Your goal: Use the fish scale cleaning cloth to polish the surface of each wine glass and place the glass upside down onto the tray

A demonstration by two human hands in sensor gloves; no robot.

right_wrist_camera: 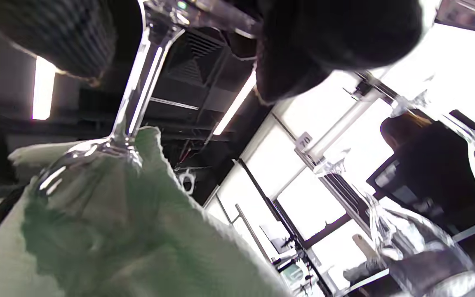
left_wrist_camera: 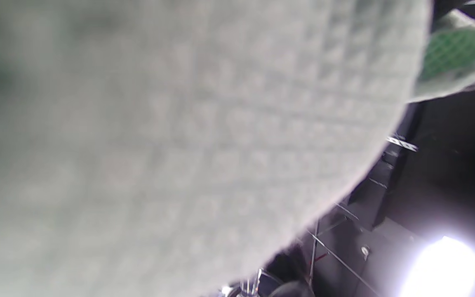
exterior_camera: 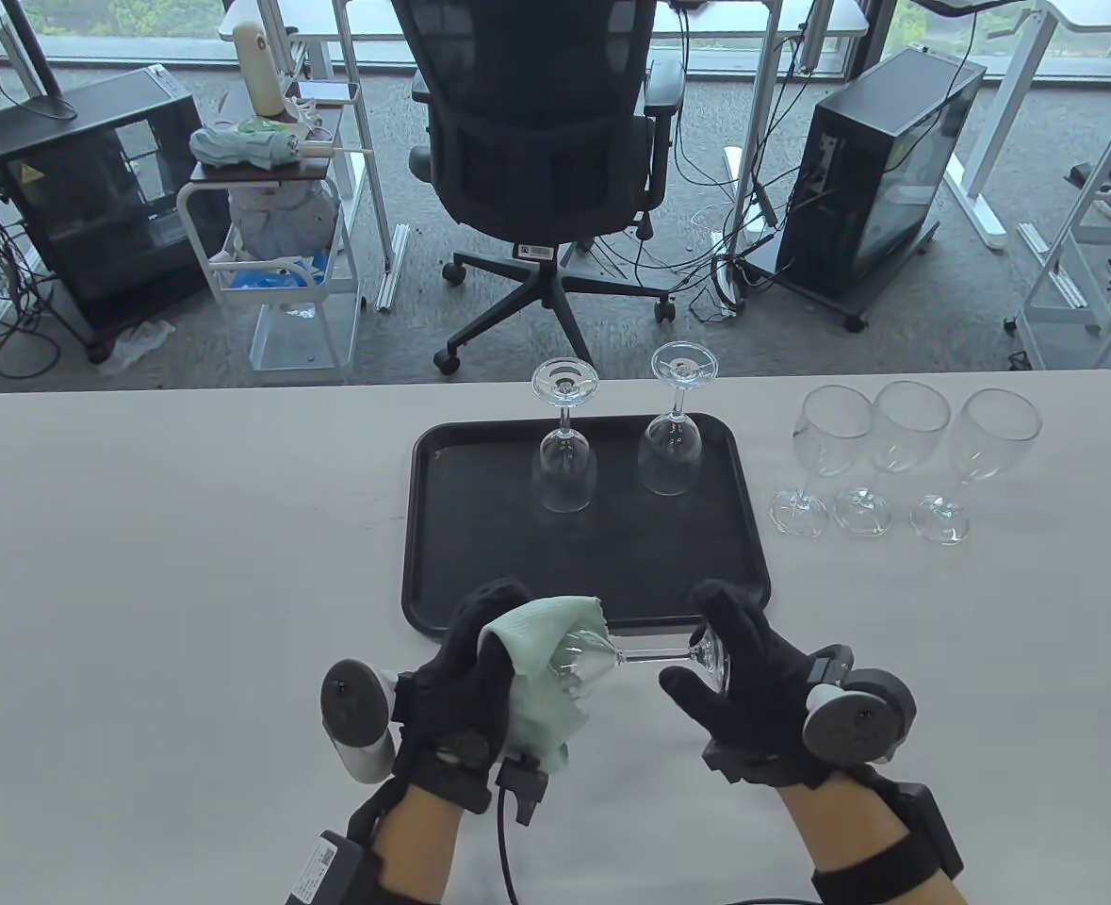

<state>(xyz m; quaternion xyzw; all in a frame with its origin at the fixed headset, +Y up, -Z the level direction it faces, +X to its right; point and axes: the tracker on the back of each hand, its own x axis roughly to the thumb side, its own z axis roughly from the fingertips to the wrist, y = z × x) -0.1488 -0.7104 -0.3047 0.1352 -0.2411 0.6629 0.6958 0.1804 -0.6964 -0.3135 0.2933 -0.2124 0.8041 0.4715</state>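
Observation:
A wine glass [exterior_camera: 602,657] lies sideways in the air between both hands, just in front of the black tray [exterior_camera: 451,528]. My left hand [exterior_camera: 480,660] wraps the pale green cloth [exterior_camera: 541,674] round its bowl. My right hand [exterior_camera: 720,660] pinches the glass's foot [exterior_camera: 710,653]. Two glasses [exterior_camera: 566,443] [exterior_camera: 673,429] stand upside down at the back of the tray. In the right wrist view the stem [right_wrist_camera: 138,82] runs down into the cloth [right_wrist_camera: 109,231]. The cloth [left_wrist_camera: 171,136] fills the left wrist view.
Three upright wine glasses [exterior_camera: 904,457] stand in a row on the white table [exterior_camera: 159,566], right of the tray. Beyond the table's far edge are an office chair [exterior_camera: 541,132], a cart [exterior_camera: 277,236] and computer cases on the floor.

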